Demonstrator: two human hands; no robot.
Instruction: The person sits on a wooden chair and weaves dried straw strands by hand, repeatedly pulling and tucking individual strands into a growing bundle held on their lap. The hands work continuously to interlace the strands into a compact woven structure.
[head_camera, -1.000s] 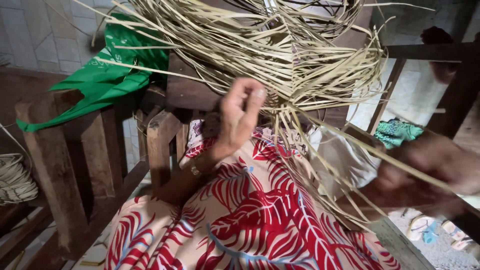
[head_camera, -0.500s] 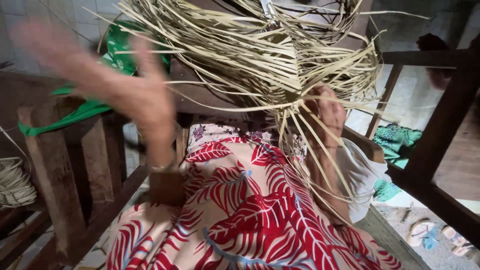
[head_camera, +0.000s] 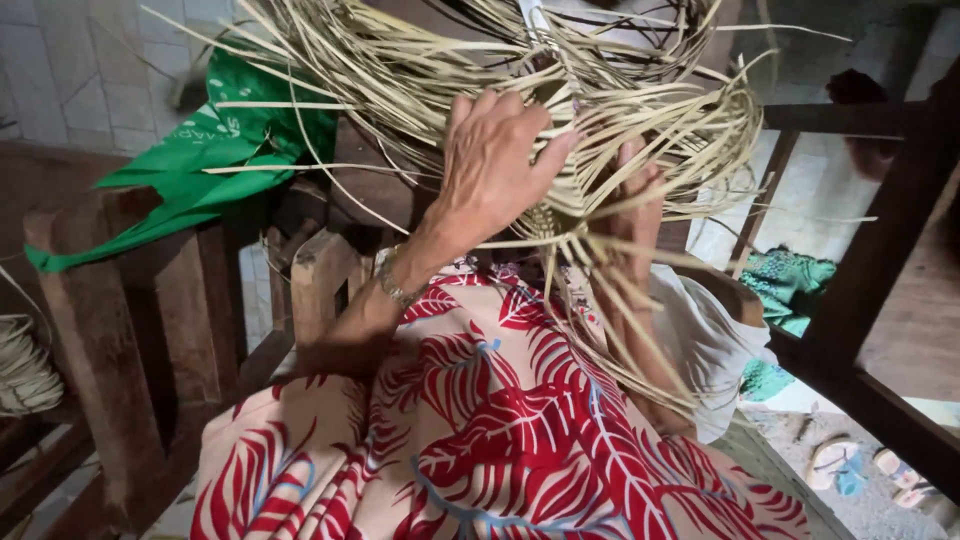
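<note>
1. Head view: a tangled bundle of pale straw-coloured fibre strips is seen held up over the lap, above a red-and-cream leaf-patterned dress.
2. The left hand is laid on the front of the bundle, fingers spread and lightly curled around several strips; a bracelet is worn at its wrist.
3. The right hand is largely hidden behind hanging strips; its fingers point upward into the bundle, but how far it is closed cannot be told.
4. The strips are judged light, springy and thin, likely to kink or split if bent sharply; they would best be taken where they bunch together, near the hands, not by the loose ends.
5. A green bag is draped over a wooden chair frame to the left; sandals lie on the floor at lower right.
</note>
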